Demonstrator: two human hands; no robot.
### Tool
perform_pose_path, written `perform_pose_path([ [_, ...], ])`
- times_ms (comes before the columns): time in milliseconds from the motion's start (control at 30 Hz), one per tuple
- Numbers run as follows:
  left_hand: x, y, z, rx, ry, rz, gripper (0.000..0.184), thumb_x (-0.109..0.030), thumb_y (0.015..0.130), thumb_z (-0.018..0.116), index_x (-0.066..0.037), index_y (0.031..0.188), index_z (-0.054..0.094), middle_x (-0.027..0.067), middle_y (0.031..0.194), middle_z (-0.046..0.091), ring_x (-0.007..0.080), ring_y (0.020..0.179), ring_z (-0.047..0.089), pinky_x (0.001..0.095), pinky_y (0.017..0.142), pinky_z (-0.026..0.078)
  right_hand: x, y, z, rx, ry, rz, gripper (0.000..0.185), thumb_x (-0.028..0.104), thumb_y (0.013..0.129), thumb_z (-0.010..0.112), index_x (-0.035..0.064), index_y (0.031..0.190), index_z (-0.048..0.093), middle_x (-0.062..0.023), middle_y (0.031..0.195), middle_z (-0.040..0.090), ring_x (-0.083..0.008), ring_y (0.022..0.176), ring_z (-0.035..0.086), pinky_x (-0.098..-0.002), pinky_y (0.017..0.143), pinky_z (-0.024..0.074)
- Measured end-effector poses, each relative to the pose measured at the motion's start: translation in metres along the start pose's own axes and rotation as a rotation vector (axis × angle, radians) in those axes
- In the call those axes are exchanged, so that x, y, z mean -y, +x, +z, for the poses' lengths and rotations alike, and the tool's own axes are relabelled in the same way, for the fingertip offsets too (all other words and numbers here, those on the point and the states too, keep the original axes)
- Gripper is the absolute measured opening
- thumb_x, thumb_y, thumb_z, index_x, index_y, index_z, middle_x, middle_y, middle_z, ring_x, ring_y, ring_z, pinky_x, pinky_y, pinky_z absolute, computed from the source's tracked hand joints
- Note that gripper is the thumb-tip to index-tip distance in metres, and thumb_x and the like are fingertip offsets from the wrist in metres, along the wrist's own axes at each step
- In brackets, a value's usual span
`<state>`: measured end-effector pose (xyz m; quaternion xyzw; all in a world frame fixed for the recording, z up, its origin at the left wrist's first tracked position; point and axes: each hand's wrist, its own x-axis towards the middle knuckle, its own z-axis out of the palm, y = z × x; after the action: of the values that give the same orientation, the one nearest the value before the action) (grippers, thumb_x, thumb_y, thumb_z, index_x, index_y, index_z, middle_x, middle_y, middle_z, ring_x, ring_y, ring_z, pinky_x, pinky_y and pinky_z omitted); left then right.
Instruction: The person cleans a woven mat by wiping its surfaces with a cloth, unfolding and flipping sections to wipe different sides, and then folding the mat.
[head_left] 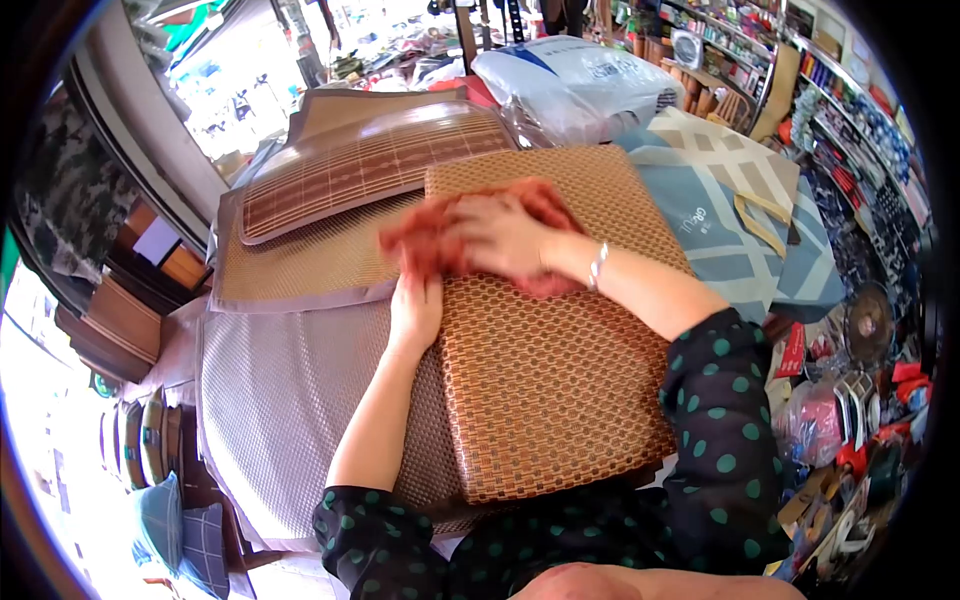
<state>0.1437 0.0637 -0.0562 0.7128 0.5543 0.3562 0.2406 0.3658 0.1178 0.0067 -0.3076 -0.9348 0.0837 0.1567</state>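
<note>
A folded mat (560,390) of woven tan-brown strips lies in front of me on a stack of mats. My right hand (500,235), blurred by motion, presses a crumpled reddish-brown cloth (545,205) onto its upper part, fingers bent over the fabric. At the mat's left edge rests my left hand (415,305), just below the cloth; its fingertips are hidden by the blurred fabric, so I cannot tell whether they grip the edge.
Beneath are a grey mesh mat (290,400) and a brown-striped mat (370,170). A white plastic bag (580,85) stands behind, blue-and-beige fabric bags (715,215) at right. Cushions (160,520) sit low at left. Packed shelves (850,130) line the right side.
</note>
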Motion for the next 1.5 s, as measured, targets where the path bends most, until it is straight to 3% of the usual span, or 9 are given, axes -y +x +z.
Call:
perform_pose_path([
  [100,-0.014,-0.009,-0.003,-0.043,-0.036,0.157,0.057,-0.031,0.097,0.055,-0.003,0.145,0.044,0.0230,0.147,0.044,0.0382,0.138,0.039,0.0448,0.116,0.029,-0.094,0.010,-0.005,-0.140,-0.124,0.423,0.052,0.054,0.095,0.042,0.0241,0.135,0.056,-0.0085,0.150,0.043,-0.0280,0.142,0.032,-0.0601,0.113,0.0195],
  [200,-0.021,-0.009,-0.007,-0.025,-0.044,0.148,0.058,-0.032,0.097,0.056,-0.004,0.146,0.044,0.0225,0.147,0.044,0.0378,0.138,0.039,0.0456,0.115,0.031,-0.152,-0.056,-0.018,-0.219,-0.271,0.774,0.058,0.055,0.096,0.039,0.0188,0.141,0.050,-0.0090,0.155,0.036,-0.0285,0.147,0.024,-0.0620,0.115,0.0136],
  [433,-0.016,-0.004,-0.003,-0.042,-0.054,0.176,0.057,-0.031,0.096,0.059,-0.005,0.144,0.046,0.0222,0.147,0.045,0.0381,0.136,0.041,0.0460,0.113,0.034,-0.009,-0.184,-0.029,0.001,-0.172,0.507,0.058,0.048,0.096,0.044,0.0167,0.145,0.046,-0.0157,0.159,0.028,-0.0336,0.150,0.017,-0.0653,0.115,0.0109],
  [667,-0.033,-0.009,-0.007,-0.066,-0.063,0.103,0.058,-0.028,0.093,0.062,-0.006,0.144,0.046,0.0227,0.146,0.046,0.0371,0.135,0.044,0.0448,0.114,0.035,0.091,-0.117,-0.015,0.153,0.050,-0.079,0.059,0.040,0.093,0.053,0.0215,0.147,0.043,-0.0171,0.160,0.026,-0.0355,0.150,0.016,-0.0645,0.117,0.0104],
  [867,-0.014,-0.007,0.001,-0.118,-0.064,0.165,0.048,-0.024,0.096,0.056,-0.002,0.138,0.053,0.0218,0.138,0.054,0.0356,0.133,0.046,0.0430,0.112,0.036,-0.040,-0.023,-0.010,-0.134,-0.110,0.367,0.055,0.051,0.094,0.046,0.0207,0.140,0.053,-0.0114,0.155,0.038,-0.0330,0.145,0.029,-0.0665,0.111,0.0201],
  [967,-0.020,-0.007,-0.005,-0.077,-0.122,0.149,0.048,-0.025,0.097,0.054,-0.003,0.140,0.051,0.0207,0.141,0.052,0.0354,0.134,0.045,0.0432,0.112,0.035,-0.108,-0.067,-0.022,-0.114,-0.252,0.740,0.066,0.059,0.095,0.035,0.0194,0.148,0.045,-0.0093,0.159,0.032,-0.0272,0.149,0.021,-0.0590,0.118,0.0099],
  [1067,-0.020,-0.006,-0.004,-0.073,-0.108,0.149,0.049,-0.025,0.097,0.054,-0.004,0.141,0.051,0.0202,0.140,0.053,0.0353,0.133,0.046,0.0432,0.112,0.036,-0.095,-0.143,-0.036,-0.101,-0.357,0.794,0.062,0.055,0.098,0.037,0.0154,0.144,0.047,-0.0107,0.159,0.032,-0.0294,0.149,0.020,-0.0566,0.117,0.0126],
  [1333,-0.020,-0.006,0.002,-0.128,-0.061,0.193,0.045,-0.021,0.097,0.052,-0.004,0.139,0.051,0.0193,0.137,0.055,0.0356,0.130,0.048,0.0435,0.111,0.037,0.113,-0.204,-0.030,0.124,-0.020,0.246,0.064,0.051,0.089,0.052,0.0182,0.144,0.048,-0.0213,0.157,0.030,-0.0395,0.149,0.020,-0.0643,0.115,0.0114],
  [1500,-0.013,-0.002,0.000,-0.109,-0.049,0.190,0.046,-0.021,0.096,0.054,-0.004,0.139,0.051,0.0197,0.136,0.055,0.0360,0.128,0.049,0.0429,0.109,0.038,0.096,-0.116,-0.011,0.132,0.005,-0.102,0.063,0.038,0.086,0.062,0.0208,0.145,0.047,-0.0151,0.159,0.030,-0.0346,0.149,0.021,-0.0592,0.118,0.0132],
])
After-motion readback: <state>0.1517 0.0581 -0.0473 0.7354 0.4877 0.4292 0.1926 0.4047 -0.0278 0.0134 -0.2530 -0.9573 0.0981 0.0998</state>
